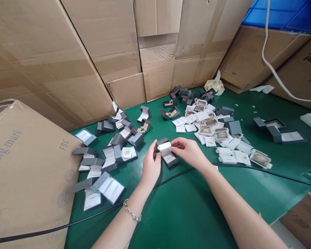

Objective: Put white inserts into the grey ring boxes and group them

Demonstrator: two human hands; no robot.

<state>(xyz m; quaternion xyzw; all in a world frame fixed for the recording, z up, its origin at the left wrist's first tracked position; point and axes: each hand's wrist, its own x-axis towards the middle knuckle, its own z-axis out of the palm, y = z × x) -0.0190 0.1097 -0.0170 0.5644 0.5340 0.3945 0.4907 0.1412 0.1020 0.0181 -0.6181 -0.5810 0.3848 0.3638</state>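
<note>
Centre of the frame: the left hand (150,167) curls its grip closed on the left side of a small grey box (171,158), lid open. The right hand (189,150) comes in from the right, fingertips pinched on the white insert (163,146) at its top. The box slants upper left to lower right on the green tabletop (191,207). Similar boxes (114,145) lie heaped on both sides, and a black cable (171,178) runs under the wrists.

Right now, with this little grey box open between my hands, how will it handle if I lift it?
Probably light: the grey box sits between the fingertips of the left hand and right hand. Its straight walls look stiff, likely rigid card. With the lid open, the white insert could slip out if tipped.
</note>
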